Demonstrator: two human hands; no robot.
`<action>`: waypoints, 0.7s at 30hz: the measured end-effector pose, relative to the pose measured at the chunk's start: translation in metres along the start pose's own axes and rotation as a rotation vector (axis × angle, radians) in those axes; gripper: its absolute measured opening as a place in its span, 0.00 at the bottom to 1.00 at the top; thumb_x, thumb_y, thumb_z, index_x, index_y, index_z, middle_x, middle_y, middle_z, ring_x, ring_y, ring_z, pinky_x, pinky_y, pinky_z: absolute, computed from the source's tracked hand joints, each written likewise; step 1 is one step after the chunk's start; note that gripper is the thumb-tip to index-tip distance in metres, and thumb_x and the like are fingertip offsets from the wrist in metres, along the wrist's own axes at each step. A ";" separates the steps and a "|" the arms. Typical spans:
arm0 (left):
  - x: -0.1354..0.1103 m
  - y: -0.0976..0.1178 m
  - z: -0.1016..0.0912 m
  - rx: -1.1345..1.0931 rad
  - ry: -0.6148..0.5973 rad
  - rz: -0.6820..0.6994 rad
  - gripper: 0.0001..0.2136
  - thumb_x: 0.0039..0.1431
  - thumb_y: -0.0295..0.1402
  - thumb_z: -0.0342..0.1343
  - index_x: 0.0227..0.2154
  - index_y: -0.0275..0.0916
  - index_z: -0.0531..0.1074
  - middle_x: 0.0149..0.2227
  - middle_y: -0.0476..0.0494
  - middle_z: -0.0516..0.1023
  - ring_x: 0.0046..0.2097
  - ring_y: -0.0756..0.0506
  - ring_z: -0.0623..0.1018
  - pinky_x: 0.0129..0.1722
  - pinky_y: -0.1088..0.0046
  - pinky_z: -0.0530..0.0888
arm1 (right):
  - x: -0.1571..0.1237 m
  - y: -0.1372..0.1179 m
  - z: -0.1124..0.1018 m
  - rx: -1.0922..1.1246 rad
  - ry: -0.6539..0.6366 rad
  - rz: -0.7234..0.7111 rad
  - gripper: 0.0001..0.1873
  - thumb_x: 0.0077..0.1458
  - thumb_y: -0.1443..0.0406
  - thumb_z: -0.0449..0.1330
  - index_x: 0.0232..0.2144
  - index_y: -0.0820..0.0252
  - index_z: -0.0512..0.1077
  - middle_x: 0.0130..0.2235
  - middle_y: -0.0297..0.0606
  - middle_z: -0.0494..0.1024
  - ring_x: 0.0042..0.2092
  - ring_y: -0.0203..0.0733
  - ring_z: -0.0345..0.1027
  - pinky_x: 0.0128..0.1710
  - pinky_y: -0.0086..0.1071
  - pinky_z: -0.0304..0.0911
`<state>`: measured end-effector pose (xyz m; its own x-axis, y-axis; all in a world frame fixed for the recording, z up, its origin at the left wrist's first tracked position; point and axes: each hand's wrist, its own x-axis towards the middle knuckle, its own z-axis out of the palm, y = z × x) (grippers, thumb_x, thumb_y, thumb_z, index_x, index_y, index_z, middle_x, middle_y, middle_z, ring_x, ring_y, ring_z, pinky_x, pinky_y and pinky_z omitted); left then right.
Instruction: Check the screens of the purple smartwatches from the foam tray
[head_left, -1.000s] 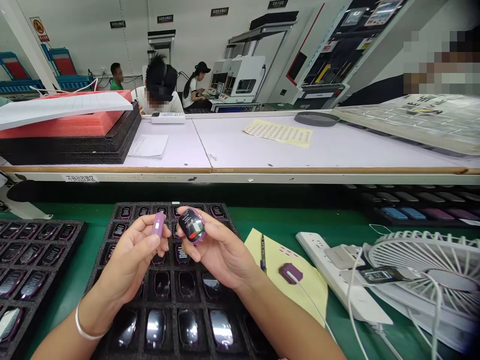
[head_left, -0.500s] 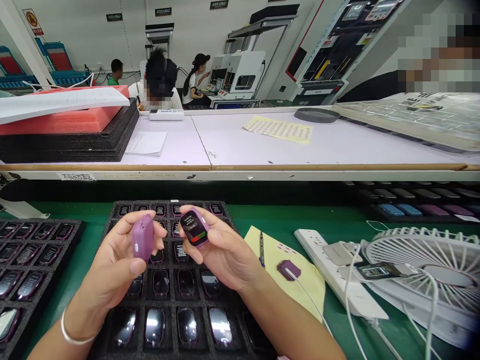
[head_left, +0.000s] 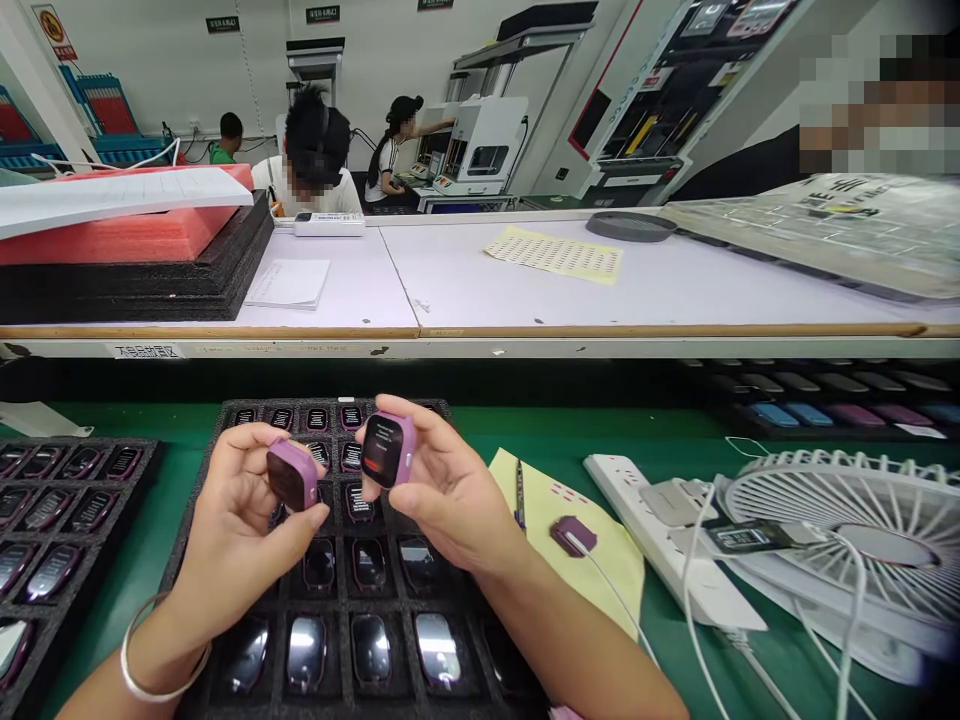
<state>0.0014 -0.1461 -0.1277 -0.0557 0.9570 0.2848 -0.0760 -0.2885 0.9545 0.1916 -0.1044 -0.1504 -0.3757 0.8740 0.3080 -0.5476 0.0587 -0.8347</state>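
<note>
My left hand (head_left: 238, 520) grips a purple watch body (head_left: 291, 474) with a dark screen, fingers closed round it. My right hand (head_left: 442, 485) pinches a second purple watch body (head_left: 388, 450) whose lit screen shows text and a red patch. Both hands hover close together over a black foam tray (head_left: 191, 520) filled with several more watch bodies lying in its pockets.
Another black tray of watch bodies (head_left: 60, 500) lies at the left. A yellow sheet (head_left: 600, 560) with a pen (head_left: 517, 490) and a purple charger puck (head_left: 574, 535) on a white cable lies right of my hands. A power strip (head_left: 660, 540) and a white fan (head_left: 847, 540) sit further right. People work beyond the white bench (head_left: 600, 290).
My left hand has turned its watch body from edge-on, then back-up, to screen side showing. My right hand tilted its lit watch more upright. Both hands dropped slightly.
</note>
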 end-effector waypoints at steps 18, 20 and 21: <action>0.017 -0.010 0.001 -0.162 -0.006 -0.258 0.27 0.51 0.32 0.70 0.54 0.42 0.68 0.46 0.42 0.78 0.37 0.49 0.77 0.35 0.76 0.75 | 0.019 0.000 -0.004 0.498 0.153 0.352 0.16 0.58 0.65 0.66 0.50 0.60 0.75 0.45 0.46 0.81 0.32 0.34 0.71 0.35 0.26 0.69; 0.014 -0.006 0.000 -0.243 -0.057 -0.287 0.22 0.54 0.35 0.68 0.52 0.43 0.71 0.47 0.43 0.77 0.33 0.52 0.76 0.34 0.76 0.75 | 0.017 -0.001 -0.002 0.477 0.144 0.321 0.15 0.61 0.62 0.64 0.49 0.60 0.76 0.44 0.45 0.82 0.31 0.34 0.70 0.34 0.27 0.68; 0.012 -0.003 -0.002 -0.283 -0.088 -0.302 0.20 0.56 0.36 0.66 0.51 0.43 0.72 0.46 0.43 0.77 0.32 0.52 0.76 0.34 0.76 0.75 | 0.015 -0.003 0.000 0.456 0.129 0.301 0.14 0.62 0.61 0.64 0.49 0.59 0.77 0.43 0.44 0.82 0.30 0.34 0.70 0.32 0.26 0.68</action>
<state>-0.0006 -0.1333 -0.1274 0.0951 0.9954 0.0139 -0.3474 0.0201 0.9375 0.1874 -0.0915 -0.1437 -0.4866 0.8736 0.0040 -0.7090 -0.3923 -0.5860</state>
